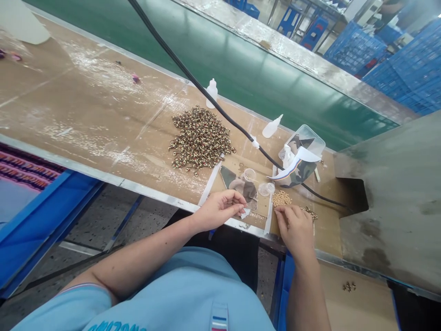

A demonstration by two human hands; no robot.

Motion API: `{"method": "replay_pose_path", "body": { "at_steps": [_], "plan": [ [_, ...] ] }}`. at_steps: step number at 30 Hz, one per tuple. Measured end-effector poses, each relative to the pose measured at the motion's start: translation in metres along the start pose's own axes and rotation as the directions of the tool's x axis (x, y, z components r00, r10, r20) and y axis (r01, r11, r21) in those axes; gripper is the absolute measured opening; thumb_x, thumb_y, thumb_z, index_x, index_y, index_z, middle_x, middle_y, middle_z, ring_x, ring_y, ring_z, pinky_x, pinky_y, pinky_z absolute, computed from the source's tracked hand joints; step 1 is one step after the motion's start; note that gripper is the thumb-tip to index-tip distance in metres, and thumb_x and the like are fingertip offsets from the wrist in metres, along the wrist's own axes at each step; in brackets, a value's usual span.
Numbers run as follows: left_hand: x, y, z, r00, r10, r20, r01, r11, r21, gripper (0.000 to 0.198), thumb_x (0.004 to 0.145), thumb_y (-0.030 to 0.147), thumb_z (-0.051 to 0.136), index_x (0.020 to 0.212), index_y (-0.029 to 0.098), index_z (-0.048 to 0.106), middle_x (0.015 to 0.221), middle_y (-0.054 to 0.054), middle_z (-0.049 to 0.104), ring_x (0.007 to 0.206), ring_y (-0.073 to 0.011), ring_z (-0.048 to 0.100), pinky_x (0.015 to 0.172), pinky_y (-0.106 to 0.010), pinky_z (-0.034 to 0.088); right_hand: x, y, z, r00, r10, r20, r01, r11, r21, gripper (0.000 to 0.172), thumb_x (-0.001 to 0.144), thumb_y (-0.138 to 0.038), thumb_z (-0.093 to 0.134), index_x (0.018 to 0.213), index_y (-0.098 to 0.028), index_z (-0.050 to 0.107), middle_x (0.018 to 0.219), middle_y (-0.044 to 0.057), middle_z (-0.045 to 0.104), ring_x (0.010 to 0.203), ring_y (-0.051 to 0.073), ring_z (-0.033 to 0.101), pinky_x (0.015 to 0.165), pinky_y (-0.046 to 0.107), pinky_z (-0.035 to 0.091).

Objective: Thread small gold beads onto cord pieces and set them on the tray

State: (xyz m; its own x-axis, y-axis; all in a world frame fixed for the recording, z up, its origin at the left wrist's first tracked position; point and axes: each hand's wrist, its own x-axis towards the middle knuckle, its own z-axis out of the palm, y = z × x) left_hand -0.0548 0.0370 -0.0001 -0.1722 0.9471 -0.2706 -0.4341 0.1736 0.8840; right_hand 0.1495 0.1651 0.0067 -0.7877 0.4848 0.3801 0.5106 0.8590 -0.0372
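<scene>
At the near edge of the table point(103, 115), the left hand point(220, 209) has its fingers pinched on a small white scrap point(245, 213), too tiny to tell its long axis or heading. The right hand point(296, 225) curls its fingers down just beside the small bead pile point(281, 198); any grip is hidden. A nudge there could roll beads off the edge.
</scene>
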Motion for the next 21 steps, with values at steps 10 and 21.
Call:
{"method": "replay_pose_path", "body": {
  "at_steps": [10,21],
  "plan": [
    [0.005,0.000,0.000,0.995,-0.101,-0.017,0.099,0.988,-0.122,0.030,0.067,0.033,0.075,0.084,0.010,0.065,0.065,-0.002,0.066,0.061,-0.0080,0.061,0.068,-0.024,0.053,0.019,-0.048,0.004,0.988,0.135,-0.069,-0.100,0.922,0.374,0.012,0.090,-0.026,0.052,0.083,-0.019,0.059,0.078,0.001,0.059,0.067,0.012,0.052,0.063,0.025,0.041],
    [0.009,-0.006,-0.001,0.994,-0.095,-0.052,0.082,0.973,-0.215,0.045,0.059,0.044,0.079,0.081,0.008,0.065,0.062,-0.001,0.064,0.055,-0.0061,0.060,0.063,-0.021,0.051,0.023,-0.082,0.032,0.954,0.143,-0.265,-0.021,0.910,0.414,0.006,0.087,-0.018,0.056,0.089,-0.018,0.061,0.083,0.004,0.058,0.076,0.013,0.056,0.064,0.025,0.048]
  ]
}}
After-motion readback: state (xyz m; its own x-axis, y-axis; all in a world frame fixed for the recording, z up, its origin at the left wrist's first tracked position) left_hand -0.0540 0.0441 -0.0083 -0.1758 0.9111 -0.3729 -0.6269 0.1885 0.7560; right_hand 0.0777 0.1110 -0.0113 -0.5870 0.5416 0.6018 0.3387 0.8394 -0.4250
